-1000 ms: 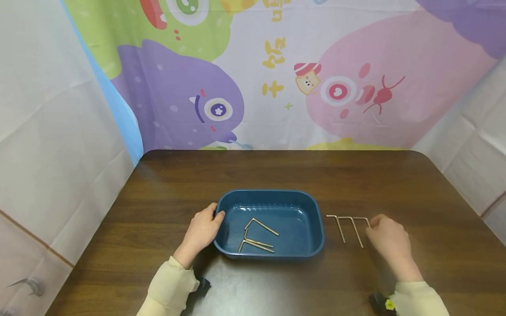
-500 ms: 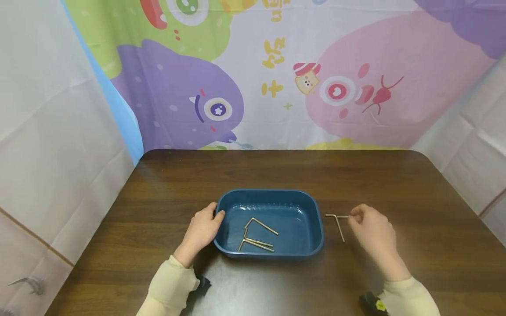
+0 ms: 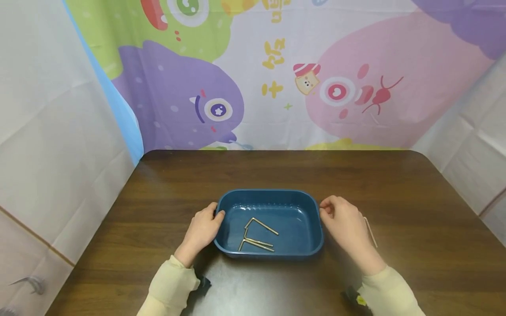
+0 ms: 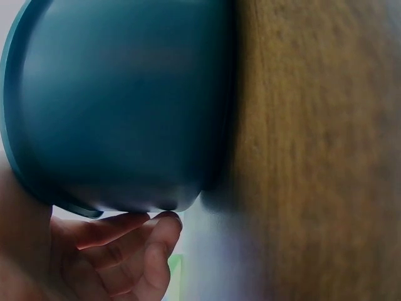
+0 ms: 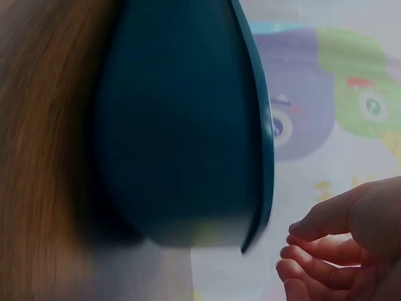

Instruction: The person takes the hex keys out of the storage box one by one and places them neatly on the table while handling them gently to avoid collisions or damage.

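Dark blue and glossy, with rounded corners, a shallow tray [image 3: 296, 232] sits on the brown wood-grain table [image 3: 178, 175] between my two hands. My left hand [image 3: 203, 228] is clamped on its near end, thumb hooked over the rim and fingers bent against the outer wall, as the left wrist view confirms. I judge that this grip keeps the tray from sliding.

Inside the tray, to the right of my left thumb, lie three thin bent metal rods [image 3: 265, 226], brass-toned and L-shaped. Two almost meet, their long legs pointing toward my right hand; the third angles above them. They rest loosely, probably dropped in without any order.

My right hand [image 3: 345, 224] hovers just beyond the tray's other end. Its fingers are loosely bent, thumb close to the forefinger, with nothing visible between them; the right wrist view shows the fingertips apart from the rim. Just outside that hand, beyond its little-finger side, one leg of another rod [image 3: 370, 232] shows on the table. Perhaps it lies there to stay within easy reach. Whatever is under my palm is hidden.

Past both hands hangs a cartoon-printed cloth [image 3: 257, 114].
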Available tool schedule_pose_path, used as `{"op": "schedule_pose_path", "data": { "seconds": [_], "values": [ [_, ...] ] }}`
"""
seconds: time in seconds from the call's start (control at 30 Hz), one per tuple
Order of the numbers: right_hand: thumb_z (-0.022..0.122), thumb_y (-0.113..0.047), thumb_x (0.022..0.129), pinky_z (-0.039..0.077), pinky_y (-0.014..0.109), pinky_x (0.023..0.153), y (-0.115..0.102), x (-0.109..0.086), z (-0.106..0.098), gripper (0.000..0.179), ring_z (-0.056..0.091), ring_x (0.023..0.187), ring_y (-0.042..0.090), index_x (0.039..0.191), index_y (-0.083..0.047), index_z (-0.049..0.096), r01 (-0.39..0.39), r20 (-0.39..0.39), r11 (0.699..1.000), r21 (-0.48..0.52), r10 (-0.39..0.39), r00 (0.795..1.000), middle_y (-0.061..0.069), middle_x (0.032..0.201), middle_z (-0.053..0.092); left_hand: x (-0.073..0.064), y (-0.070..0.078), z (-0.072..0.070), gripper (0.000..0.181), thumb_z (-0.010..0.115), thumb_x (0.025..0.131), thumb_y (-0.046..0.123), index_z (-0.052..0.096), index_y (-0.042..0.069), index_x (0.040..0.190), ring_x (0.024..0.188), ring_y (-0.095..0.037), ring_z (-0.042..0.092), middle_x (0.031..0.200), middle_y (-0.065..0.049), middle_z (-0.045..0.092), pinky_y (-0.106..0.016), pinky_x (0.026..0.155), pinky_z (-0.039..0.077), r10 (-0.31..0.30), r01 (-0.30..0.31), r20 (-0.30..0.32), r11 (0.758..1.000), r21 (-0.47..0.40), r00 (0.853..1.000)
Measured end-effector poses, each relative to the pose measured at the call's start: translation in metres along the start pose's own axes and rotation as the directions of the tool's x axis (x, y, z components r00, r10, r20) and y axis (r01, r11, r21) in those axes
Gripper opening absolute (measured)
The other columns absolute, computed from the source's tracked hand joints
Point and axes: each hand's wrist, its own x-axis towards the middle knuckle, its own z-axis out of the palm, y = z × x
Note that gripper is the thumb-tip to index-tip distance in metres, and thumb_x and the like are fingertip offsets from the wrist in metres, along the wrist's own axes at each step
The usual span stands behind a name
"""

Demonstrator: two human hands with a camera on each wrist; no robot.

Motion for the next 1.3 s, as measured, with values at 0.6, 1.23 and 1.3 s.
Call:
{"op": "schedule_pose_path", "data": {
  "seconds": [0.6,1.23,1.3],
  "values": [
    [0.066,-0.011,0.079,0.04,0.023,0.05,-0.061,0.007,0.049,0.007,0.047,0.056,0.009,0.086,-0.01,0.065,0.194,0.185,0.981,0.006,-0.191,0.964,-0.001,0.075,0.058,0.001,0.002,0.0,0.031,0.048,0.091,0.025,0.057,0.005,0.113,0.09,-0.028,0.061,0.104,-0.014,0.064,-0.044,0.076,0.047,-0.006,0.006,-0.004,1.0,-0.009,1.0],
    [0.058,0.0,0.08,0.049,0.034,0.061,-0.072,0.011,0.08,0.012,0.06,0.07,0.021,0.086,-0.006,0.066,0.346,0.272,0.937,-0.05,-0.32,0.907,0.006,0.079,0.062,0.0,0.002,0.0,0.031,0.047,0.092,0.026,0.057,0.005,0.112,0.087,-0.026,0.06,0.102,-0.013,0.064,-0.043,0.075,0.048,-0.019,0.019,0.002,1.0,-0.019,1.0],
    [0.06,-0.001,0.079,0.049,0.035,0.061,-0.072,0.011,0.083,0.011,0.061,0.071,0.022,0.086,-0.006,0.066,0.349,0.28,0.935,-0.058,-0.32,0.905,0.006,0.079,0.062,0.0,0.002,0.0,0.03,0.048,0.092,0.025,0.057,0.005,0.112,0.087,-0.026,0.06,0.102,-0.013,0.064,-0.043,0.075,0.047,-0.016,0.016,0.004,1.0,-0.019,1.0]
  ]
}}
